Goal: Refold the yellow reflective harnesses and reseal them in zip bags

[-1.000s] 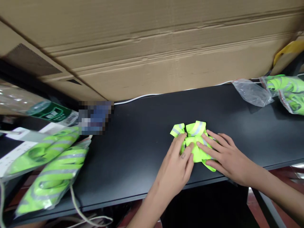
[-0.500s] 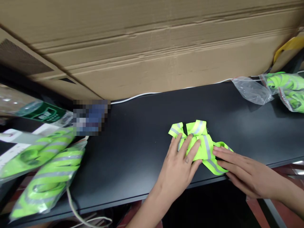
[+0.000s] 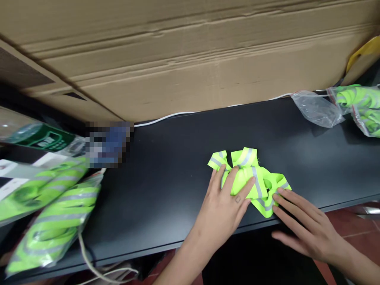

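A neon yellow reflective strap (image 3: 258,182) with grey stripes lies folded in a loose bundle near the front edge of the black tabletop. My left hand (image 3: 225,198) is bent over its left part, fingers slightly apart, holding it down against the surface. Two short folded ends stick out beyond those fingers. On the right, a loop of the strap fans out under the fingertips of my right hand (image 3: 305,225). That hand is open, its fingers stretched and the thumb apart below the table edge. The strap's underside is hidden.
Bagged yellow straps (image 3: 56,221) lie at the left, by a green-labelled bottle (image 3: 44,136) and a blurred-out blue item (image 3: 109,144). An empty clear bag (image 3: 317,109) and more bagged straps (image 3: 360,97) lie at the back right. A cardboard box (image 3: 208,79) stands behind; a white cable (image 3: 166,118) runs along it.
My right hand has shifted slightly down, its thumb now spread away from the fingers. The strap's right loop has folded into a more angular shape. My left hand stays on the bundle.
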Action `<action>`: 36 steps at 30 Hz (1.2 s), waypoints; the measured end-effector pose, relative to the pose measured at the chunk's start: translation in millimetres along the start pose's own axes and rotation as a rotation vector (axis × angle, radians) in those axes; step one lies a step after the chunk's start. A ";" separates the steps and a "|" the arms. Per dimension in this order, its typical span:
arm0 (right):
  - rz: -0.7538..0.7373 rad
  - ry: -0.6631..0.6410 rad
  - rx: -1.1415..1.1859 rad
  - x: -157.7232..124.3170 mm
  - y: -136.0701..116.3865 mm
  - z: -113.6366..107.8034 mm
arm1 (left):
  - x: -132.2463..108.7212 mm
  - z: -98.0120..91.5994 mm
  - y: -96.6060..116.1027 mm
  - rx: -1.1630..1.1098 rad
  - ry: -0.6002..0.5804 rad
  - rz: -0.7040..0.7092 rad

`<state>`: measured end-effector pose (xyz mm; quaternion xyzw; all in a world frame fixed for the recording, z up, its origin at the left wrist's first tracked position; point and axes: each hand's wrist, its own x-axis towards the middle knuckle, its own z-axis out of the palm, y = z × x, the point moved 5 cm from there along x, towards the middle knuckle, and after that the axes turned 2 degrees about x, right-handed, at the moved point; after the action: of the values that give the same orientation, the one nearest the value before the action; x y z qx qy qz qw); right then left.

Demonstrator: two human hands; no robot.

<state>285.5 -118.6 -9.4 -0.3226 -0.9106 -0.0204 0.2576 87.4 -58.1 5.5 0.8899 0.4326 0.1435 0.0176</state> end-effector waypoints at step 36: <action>0.740 0.112 0.611 112.8 64.0 42.8 | -7.6 -0.8 -1.4 -0.273 -0.006 -0.005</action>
<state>229.9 5.7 -0.4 -0.5329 -0.6837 0.3237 0.3791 81.7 -63.1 4.2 0.8786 0.4111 0.1985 0.1401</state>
